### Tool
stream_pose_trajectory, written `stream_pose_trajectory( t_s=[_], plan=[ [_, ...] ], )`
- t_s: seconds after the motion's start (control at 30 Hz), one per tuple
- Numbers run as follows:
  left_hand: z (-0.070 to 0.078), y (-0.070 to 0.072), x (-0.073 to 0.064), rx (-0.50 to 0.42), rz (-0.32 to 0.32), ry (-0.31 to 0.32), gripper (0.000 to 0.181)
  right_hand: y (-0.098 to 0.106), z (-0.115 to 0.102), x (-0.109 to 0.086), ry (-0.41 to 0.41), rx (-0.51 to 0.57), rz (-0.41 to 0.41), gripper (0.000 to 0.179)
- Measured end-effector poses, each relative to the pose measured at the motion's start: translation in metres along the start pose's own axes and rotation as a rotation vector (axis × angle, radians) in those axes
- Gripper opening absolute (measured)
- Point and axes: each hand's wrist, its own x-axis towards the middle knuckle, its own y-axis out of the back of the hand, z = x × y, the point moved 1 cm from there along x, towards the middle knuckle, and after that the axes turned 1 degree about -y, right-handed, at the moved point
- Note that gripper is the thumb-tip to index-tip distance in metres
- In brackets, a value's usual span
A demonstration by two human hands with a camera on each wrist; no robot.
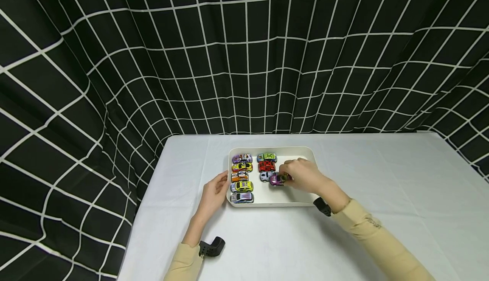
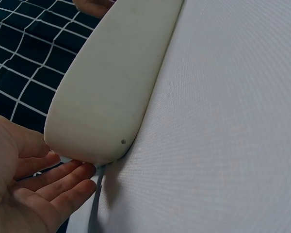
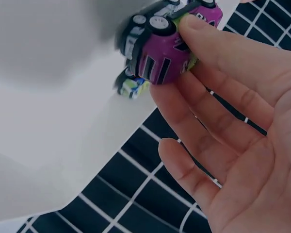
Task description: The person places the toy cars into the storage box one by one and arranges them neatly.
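Observation:
My right hand (image 1: 303,175) pinches a purple toy car (image 1: 278,180) over the white tray (image 1: 282,203). In the right wrist view, thumb and fingers grip the sides of this car (image 3: 165,58), and the little finger stays off it. A pale blue-white car (image 1: 266,176) sits right beside it, partly covered in the head view. My left hand (image 1: 214,192) is at the tray's left wall. Seen from the left wrist, its rather straight fingers (image 2: 70,187) touch the outside of the tray's rounded corner (image 2: 92,141).
A column of several toy cars, with a yellow-green car (image 1: 242,186) among them, lines the tray's left side. A red car (image 1: 266,166) and a green-blue car (image 1: 267,157) stand in a second column. Beneath the tray lies a white tablecloth (image 1: 267,243); a black gridded curtain (image 1: 259,60) hangs behind.

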Motion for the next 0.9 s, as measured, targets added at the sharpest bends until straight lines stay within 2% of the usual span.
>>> stream_pose_trajectory(
  t_s=[0.3,0.53,0.77,0.9],
  plan=[
    [0.000,-0.001,0.000,-0.001,0.001,0.004,0.035,-0.004,-0.010,0.012,0.028,0.051,-0.086,0.022],
    [-0.002,0.000,0.001,-0.003,-0.001,-0.003,0.035,-0.005,-0.016,0.020,0.023,0.039,-0.140,0.021],
    [-0.036,-0.005,0.009,-0.010,0.012,-0.009,0.036,-0.011,-0.017,0.025,0.009,0.039,-0.179,0.021],
    [-0.039,-0.005,0.009,0.000,0.016,-0.007,0.036,-0.013,-0.016,0.027,0.019,0.029,-0.173,0.023]
  ],
)
